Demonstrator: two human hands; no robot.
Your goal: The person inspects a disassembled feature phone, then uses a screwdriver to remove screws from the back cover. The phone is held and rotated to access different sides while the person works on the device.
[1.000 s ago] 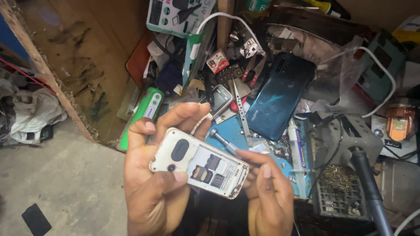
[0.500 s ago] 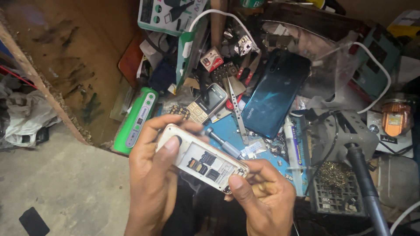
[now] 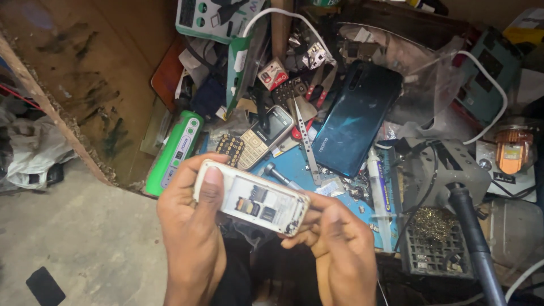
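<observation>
My left hand [image 3: 190, 226] and my right hand [image 3: 334, 238] both grip a small white phone with its back cover off [image 3: 252, 198], so its card slots and inner parts show. The left thumb lies over the phone's left end. My right fingers pinch the lower right corner. The phone is held level above the near edge of a blue work mat [image 3: 340, 187]. Just beyond it on the mat lie a screwdriver [image 3: 280, 175], a gold keypad phone [image 3: 266, 136] and metal tweezers [image 3: 306, 141].
A dark teal smartphone [image 3: 357, 119] lies face down on the mat. A green box [image 3: 174, 152] lies at the left. A soldering iron stand with brass wool [image 3: 436, 226] stands at the right. White cables, tools and parts clutter the back. A wooden wall rises at the left.
The open phone has moved lower and nearer to me and turned more level. My right hand has shifted from its top edge to its lower right corner. The camera has tipped slightly.
</observation>
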